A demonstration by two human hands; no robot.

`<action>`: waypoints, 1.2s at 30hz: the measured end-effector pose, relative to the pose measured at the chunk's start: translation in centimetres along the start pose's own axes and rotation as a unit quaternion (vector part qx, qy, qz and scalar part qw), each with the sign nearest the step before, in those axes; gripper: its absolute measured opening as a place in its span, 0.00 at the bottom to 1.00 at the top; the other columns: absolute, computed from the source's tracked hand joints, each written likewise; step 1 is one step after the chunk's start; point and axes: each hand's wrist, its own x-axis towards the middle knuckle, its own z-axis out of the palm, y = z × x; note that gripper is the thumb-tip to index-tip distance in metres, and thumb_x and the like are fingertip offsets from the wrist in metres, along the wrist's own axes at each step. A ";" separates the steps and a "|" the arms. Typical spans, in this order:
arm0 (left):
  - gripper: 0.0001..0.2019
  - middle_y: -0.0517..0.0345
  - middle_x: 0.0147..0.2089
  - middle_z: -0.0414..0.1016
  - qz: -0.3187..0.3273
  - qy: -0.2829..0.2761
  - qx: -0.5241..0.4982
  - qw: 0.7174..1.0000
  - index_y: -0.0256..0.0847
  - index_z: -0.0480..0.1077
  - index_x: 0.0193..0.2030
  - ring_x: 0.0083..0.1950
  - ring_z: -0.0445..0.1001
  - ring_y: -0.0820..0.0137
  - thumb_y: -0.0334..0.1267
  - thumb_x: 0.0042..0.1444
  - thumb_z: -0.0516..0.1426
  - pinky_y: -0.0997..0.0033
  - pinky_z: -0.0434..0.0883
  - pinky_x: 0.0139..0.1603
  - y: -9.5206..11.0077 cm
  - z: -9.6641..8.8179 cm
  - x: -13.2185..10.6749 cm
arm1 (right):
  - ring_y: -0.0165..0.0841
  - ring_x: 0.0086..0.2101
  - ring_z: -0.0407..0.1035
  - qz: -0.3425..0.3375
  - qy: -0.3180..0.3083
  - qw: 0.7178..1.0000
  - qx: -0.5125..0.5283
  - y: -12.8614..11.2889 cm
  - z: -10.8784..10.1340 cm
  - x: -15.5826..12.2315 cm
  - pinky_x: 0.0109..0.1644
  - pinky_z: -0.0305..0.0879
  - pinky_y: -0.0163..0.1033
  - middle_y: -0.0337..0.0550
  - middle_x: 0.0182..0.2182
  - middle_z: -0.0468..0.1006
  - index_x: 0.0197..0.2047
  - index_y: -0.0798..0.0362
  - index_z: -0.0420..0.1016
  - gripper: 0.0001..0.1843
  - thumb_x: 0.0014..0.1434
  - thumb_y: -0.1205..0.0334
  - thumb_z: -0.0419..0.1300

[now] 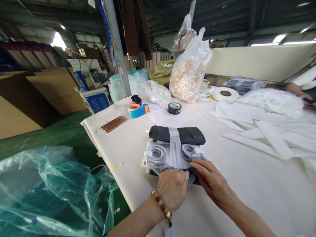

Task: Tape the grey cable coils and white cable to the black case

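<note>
A black leather-like bag [177, 135] lies on the white-covered table in front of me, with a pale translucent band [174, 149] around its middle. Two grey coiled straps sit on it, a left coil [157, 154] and a right coil [189, 152], each tied with a white strip. My left hand [172, 187], with a bead bracelet on the wrist, is closed at the bag's near edge; what its fingers grip is hidden. My right hand [209, 176] rests with outstretched fingers on the bag's near right side, just below the right coil.
A phone [114, 124], tape rolls including a black roll [174, 108], and a large plastic bag of tan pieces [189, 72] lie beyond. White strips [259, 138] spread to the right. Green plastic [54, 194] is at the lower left. Another person's hand [297, 90] shows far right.
</note>
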 end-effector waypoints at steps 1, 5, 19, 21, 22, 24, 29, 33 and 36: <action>0.10 0.55 0.33 0.76 0.007 -0.007 -0.004 1.000 0.38 0.71 0.31 0.35 0.73 0.66 0.35 0.57 0.50 0.70 0.65 0.35 0.0 -0.1 0.0 | 0.34 0.44 0.68 0.003 0.008 1.000 0.001 0.0 0.1 0.0 0.45 0.71 0.42 0.48 0.45 0.73 0.50 0.49 0.67 0.17 0.60 0.71 0.48; 0.07 0.57 0.32 0.75 0.059 -0.001 -0.009 0.998 0.38 0.71 0.31 0.34 0.73 0.69 0.34 0.56 0.52 0.73 0.65 0.35 -0.2 -0.4 0.1 | 0.34 0.44 0.68 0.004 0.023 1.000 0.011 0.0 0.1 -0.1 0.45 0.71 0.41 0.46 0.44 0.73 0.50 0.48 0.67 0.17 0.60 0.71 0.49; 0.06 0.61 0.29 0.75 0.120 0.061 -0.026 0.991 0.38 0.70 0.30 0.32 0.74 0.70 0.28 0.55 0.53 0.74 0.68 0.33 -1.7 0.6 0.2 | 0.40 0.42 0.65 -0.028 -0.147 0.988 -0.030 -2.7 -0.8 0.7 0.42 0.69 0.47 0.53 0.44 0.68 0.41 0.55 0.71 0.15 0.53 0.77 0.50; 0.05 0.59 0.32 0.75 0.133 0.065 -0.023 0.989 0.38 0.69 0.33 0.35 0.74 0.70 0.31 0.57 0.53 0.72 0.69 0.36 -2.1 0.5 -0.2 | 0.38 0.38 0.66 -0.040 -0.140 0.988 -0.047 -2.7 -0.5 0.9 0.38 0.70 0.45 0.52 0.41 0.69 0.39 0.56 0.71 0.10 0.57 0.73 0.52; 0.04 0.58 0.34 0.75 0.156 0.077 -0.020 0.984 0.37 0.69 0.36 0.37 0.74 0.69 0.33 0.57 0.53 0.71 0.70 0.39 -2.5 0.3 -0.5 | 0.38 0.37 0.66 -0.044 -0.131 0.989 -0.053 -2.6 -0.5 0.9 0.37 0.70 0.44 0.51 0.40 0.69 0.39 0.55 0.71 0.09 0.57 0.72 0.52; 0.10 0.51 0.42 0.74 0.231 0.136 0.008 0.964 0.35 0.66 0.44 0.45 0.72 0.67 0.37 0.59 0.53 0.66 0.70 0.47 -3.6 -0.1 -1.4 | 0.38 0.37 0.66 -0.050 -0.113 0.991 -0.052 -2.5 -0.4 1.0 0.37 0.70 0.43 0.51 0.40 0.70 0.39 0.55 0.71 0.10 0.58 0.72 0.51; 0.16 0.43 0.47 0.71 0.362 0.269 0.165 0.877 0.29 0.60 0.53 0.54 0.66 0.63 0.34 0.60 0.51 0.55 0.64 0.58 -6.5 0.2 -3.4 | 0.37 0.39 0.67 -0.044 -0.083 0.995 -0.025 -2.3 -0.3 0.6 0.38 0.71 0.42 0.51 0.41 0.70 0.41 0.55 0.72 0.13 0.58 0.73 0.49; 0.16 0.45 0.49 0.70 0.398 0.293 0.194 0.847 0.28 0.61 0.55 0.57 0.63 0.63 0.27 0.60 0.47 0.55 0.61 0.60 -7.6 1.4 -3.6 | 0.38 0.41 0.68 -0.042 -0.082 0.995 -0.034 -2.2 -0.2 0.2 0.41 0.71 0.43 0.52 0.43 0.70 0.42 0.55 0.71 0.15 0.56 0.76 0.49; 0.17 0.44 0.53 0.68 0.421 0.275 0.212 0.838 0.28 0.61 0.55 0.60 0.60 0.60 0.27 0.61 0.43 0.56 0.61 0.60 -8.4 1.5 -3.4 | 0.38 0.40 0.68 -0.040 -0.078 0.996 -0.033 -2.2 -0.3 0.3 0.40 0.71 0.43 0.50 0.42 0.71 0.41 0.54 0.72 0.15 0.56 0.76 0.48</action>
